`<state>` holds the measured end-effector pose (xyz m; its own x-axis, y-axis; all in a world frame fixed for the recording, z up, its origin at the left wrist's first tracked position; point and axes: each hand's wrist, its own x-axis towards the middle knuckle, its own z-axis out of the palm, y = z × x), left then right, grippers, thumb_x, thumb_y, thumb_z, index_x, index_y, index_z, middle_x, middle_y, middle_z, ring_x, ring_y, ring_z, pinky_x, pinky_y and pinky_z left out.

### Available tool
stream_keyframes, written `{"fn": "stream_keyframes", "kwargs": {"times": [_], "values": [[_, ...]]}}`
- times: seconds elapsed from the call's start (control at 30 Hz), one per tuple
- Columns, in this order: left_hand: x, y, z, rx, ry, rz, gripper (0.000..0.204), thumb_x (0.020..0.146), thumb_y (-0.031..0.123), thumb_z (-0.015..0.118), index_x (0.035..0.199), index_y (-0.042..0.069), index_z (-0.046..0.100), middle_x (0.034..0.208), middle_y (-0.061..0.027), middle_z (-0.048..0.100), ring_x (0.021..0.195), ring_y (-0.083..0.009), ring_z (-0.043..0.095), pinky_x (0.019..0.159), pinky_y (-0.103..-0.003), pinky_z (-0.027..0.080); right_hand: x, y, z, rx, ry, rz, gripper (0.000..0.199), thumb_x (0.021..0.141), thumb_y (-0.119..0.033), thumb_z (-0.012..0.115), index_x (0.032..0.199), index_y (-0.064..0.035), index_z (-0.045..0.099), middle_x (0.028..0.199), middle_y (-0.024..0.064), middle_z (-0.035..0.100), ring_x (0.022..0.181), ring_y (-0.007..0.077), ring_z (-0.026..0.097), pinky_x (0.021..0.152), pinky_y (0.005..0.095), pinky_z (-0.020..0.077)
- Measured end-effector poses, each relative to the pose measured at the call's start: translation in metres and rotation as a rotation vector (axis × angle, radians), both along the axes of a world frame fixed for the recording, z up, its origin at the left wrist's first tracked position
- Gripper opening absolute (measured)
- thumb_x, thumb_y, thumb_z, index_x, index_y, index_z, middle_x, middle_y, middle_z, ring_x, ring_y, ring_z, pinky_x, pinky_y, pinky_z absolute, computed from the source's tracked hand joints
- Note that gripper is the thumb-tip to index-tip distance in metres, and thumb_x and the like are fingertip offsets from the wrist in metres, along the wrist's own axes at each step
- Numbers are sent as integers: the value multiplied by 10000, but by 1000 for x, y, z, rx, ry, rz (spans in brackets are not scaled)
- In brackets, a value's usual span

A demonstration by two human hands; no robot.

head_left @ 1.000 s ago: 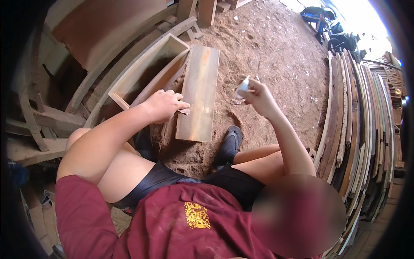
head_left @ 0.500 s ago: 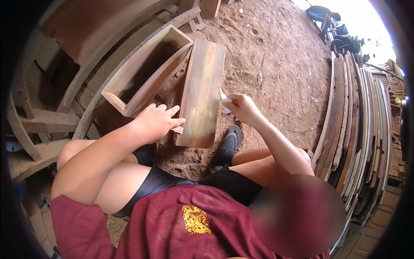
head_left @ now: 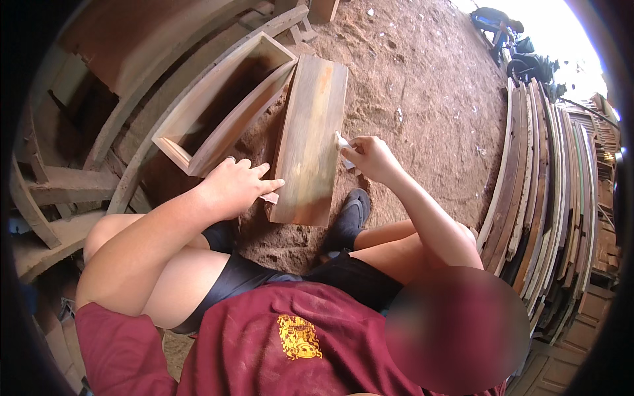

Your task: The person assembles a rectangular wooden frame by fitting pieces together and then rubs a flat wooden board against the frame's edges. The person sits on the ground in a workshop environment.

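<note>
A long wooden piece (head_left: 310, 138) with a flat, pale brown face lies on the ground before me. My right hand (head_left: 375, 160) pinches a small white glue bottle (head_left: 346, 153) with a narrow nozzle, its tip at the wooden piece's right edge. At the near left edge is my left hand (head_left: 232, 187), its index finger resting on the wood. A small pinkish folded piece (head_left: 269, 198), perhaps sandpaper, sits under that hand's fingers; its thumb is hidden. Left of the wooden piece stands an open wooden drawer-like box (head_left: 228, 105).
Sandy ground (head_left: 422, 99) with small pale scraps surrounds the work. Long boards (head_left: 541, 198) are stacked along the right. Curved wooden furniture frames (head_left: 72, 185) crowd the left. My shoe (head_left: 352, 214) is close to the wooden piece's near right corner. A person (head_left: 495, 23) is far off at upper right.
My right hand has turned slightly, bringing the bottle a little lower and more behind the fingers, still at the right edge. The left hand has hardly moved.
</note>
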<state>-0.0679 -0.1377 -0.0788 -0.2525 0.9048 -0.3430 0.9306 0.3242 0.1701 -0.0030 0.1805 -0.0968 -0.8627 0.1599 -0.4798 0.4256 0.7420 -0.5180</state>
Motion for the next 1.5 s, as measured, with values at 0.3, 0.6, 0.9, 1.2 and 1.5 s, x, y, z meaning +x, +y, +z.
{"fn": "stream_keyframes", "kwargs": {"times": [0.3, 0.6, 0.9, 1.2, 1.5], "values": [[-3, -2, 1, -100, -31, -15, 717, 809, 29, 583, 1469, 289, 474, 1073, -24, 663, 948, -244, 648, 832, -406, 509, 4, -3, -2, -54, 44, 8, 330, 931, -269, 642, 1040, 36, 708, 724, 142, 701, 588, 152, 670, 564, 325, 521], [-3, -2, 2, -94, -23, -28, 619, 906, 111, 565, 1482, 306, 450, 1016, -50, 715, 900, -247, 699, 823, -405, 525, 4, -6, 1, -6, 52, 28, 356, 938, -295, 635, 1053, 32, 713, 704, 148, 698, 570, 166, 664, 562, 331, 517], [-4, 0, 1, -124, -75, 12, 740, 818, 12, 574, 1483, 310, 450, 1050, -49, 701, 900, -266, 674, 832, -416, 521, 6, -4, -3, -6, 94, 60, 348, 927, -292, 637, 1028, 31, 718, 704, 163, 694, 606, 178, 671, 587, 338, 518], [-3, 0, 2, -148, -67, 6, 751, 815, 3, 578, 1484, 318, 447, 1038, -46, 712, 897, -277, 687, 815, -423, 527, 9, -6, -1, -62, 55, 62, 338, 950, -269, 619, 986, 55, 704, 687, 141, 686, 513, 154, 647, 503, 319, 505], [-3, 0, 1, -143, -40, -15, 669, 912, 91, 567, 1510, 338, 395, 1008, -69, 729, 877, -241, 716, 839, -415, 531, 11, -9, 3, -111, 22, 20, 337, 965, -256, 617, 1041, 65, 688, 710, 127, 697, 484, 148, 638, 457, 303, 503]]}}
